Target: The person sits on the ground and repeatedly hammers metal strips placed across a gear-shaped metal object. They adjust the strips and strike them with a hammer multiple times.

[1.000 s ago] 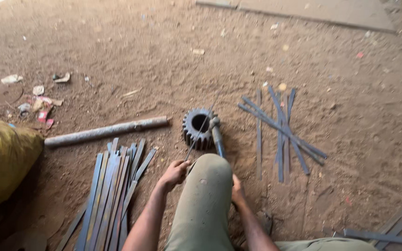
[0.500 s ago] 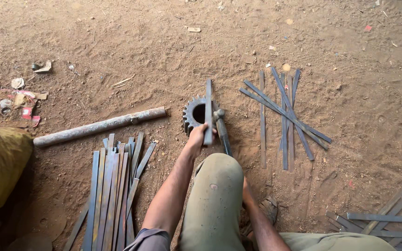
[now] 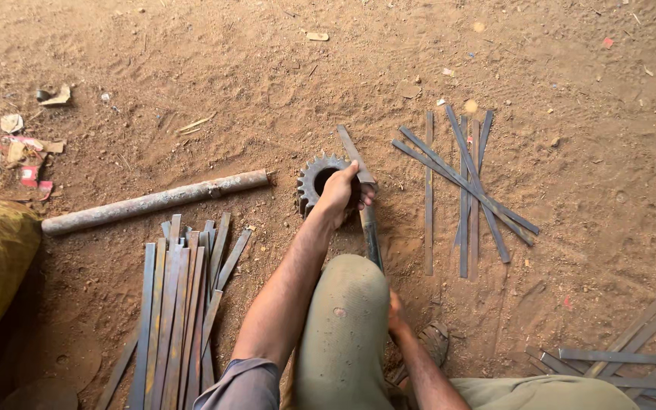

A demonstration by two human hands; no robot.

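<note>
Gripping a flat metal strip (image 3: 356,156), left hand (image 3: 341,195) holds it across the toothed gear (image 3: 317,179) on the dirt floor (image 3: 191,68). Strip bundle (image 3: 180,296) lies left, steel pipe (image 3: 157,202) above it, crossed strips (image 3: 461,186) right. Bent knee (image 3: 343,319) blocks the right hand (image 3: 396,315), which is low and close to the body; can't tell its grip. A dark rod (image 3: 371,239) runs from gear towards the knee.

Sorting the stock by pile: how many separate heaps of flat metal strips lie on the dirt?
3: one stacked heap of grey flat metal strips left of the knee, one crossed heap to the right, one at the bottom right corner, partly cut off.
</note>
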